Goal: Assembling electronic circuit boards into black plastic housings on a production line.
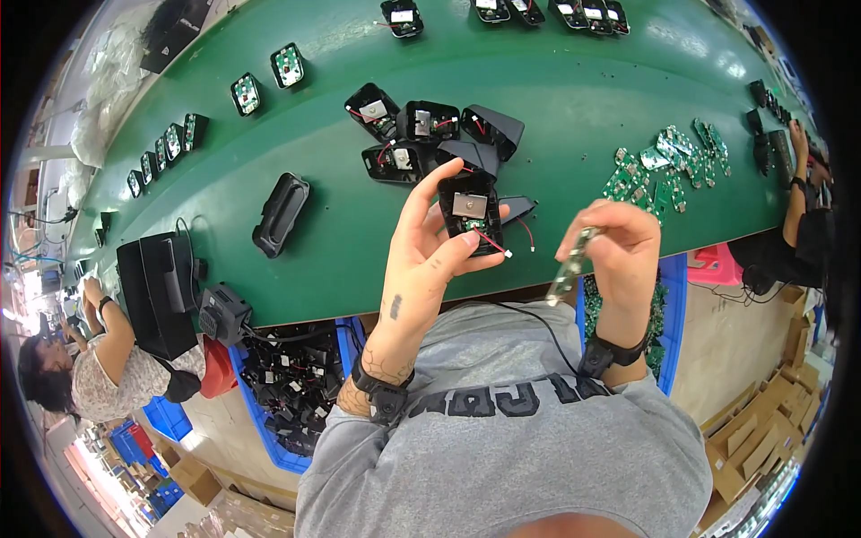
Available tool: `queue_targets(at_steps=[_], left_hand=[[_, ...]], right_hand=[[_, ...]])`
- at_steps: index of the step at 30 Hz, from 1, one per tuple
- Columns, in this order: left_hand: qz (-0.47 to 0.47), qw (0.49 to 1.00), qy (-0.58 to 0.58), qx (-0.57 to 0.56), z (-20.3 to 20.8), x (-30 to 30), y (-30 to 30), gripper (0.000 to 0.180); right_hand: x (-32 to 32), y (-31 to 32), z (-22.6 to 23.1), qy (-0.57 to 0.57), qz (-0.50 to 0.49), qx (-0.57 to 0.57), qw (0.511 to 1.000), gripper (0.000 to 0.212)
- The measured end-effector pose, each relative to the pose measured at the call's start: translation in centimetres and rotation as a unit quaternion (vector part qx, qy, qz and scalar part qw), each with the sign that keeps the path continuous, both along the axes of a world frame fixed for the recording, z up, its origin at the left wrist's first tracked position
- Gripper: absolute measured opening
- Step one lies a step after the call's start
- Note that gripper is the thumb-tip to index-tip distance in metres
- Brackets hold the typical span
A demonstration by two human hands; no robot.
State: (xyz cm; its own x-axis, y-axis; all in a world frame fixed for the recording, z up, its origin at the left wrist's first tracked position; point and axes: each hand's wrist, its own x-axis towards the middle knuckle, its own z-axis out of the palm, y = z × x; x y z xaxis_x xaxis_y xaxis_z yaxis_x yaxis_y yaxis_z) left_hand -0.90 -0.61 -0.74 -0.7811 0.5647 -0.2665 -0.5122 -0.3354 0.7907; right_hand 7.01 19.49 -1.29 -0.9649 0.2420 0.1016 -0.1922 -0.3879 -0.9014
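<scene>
My left hand (430,233) is wrapped round a black plastic housing (459,231), holding it up with its open side showing. Inside the housing sit a silvery metal block and a bit of green board, and a red wire with a white plug trails from it. In my right hand (619,242) a green circuit board (570,267) is pinched between thumb and fingers, tilted and apart from the housing. Just beyond my left hand several similar black housings (430,119) with red wires lie in a cluster on the green table (359,269).
Loose circuit boards (668,166) lie in a pile at right. An empty black shell (281,213) rests at left. Filled housings (287,65) line the far side. Blue bins (285,459) stand below the table edge. Co-workers sit at left (126,368) and right (798,224).
</scene>
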Motion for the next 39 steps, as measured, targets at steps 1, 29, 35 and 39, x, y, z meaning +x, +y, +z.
queue_targets(at_steps=[1,29,35,39], left_hand=[[-0.005,1.0,0.0,0.0,0.0,0.0,0.2,0.067],[-0.063,0.998,0.003,-0.012,0.0,0.7,0.4,0.061],[-0.07,0.997,-0.007,0.022,-0.5,0.7,0.5,0.068],[-0.065,0.995,0.074,-0.001,-0.6,1.1,0.8,0.078]], right_hand=[[-0.1,-0.2,-0.1,0.003,-0.002,0.063,0.998,0.019],[-1.5,-1.0,-0.6,-0.108,0.0,0.089,0.99,0.019],[-1.7,-1.9,0.5,-0.054,-0.045,0.292,0.954,0.025],[-1.9,-2.4,0.2,0.021,-0.083,0.374,0.923,0.027]])
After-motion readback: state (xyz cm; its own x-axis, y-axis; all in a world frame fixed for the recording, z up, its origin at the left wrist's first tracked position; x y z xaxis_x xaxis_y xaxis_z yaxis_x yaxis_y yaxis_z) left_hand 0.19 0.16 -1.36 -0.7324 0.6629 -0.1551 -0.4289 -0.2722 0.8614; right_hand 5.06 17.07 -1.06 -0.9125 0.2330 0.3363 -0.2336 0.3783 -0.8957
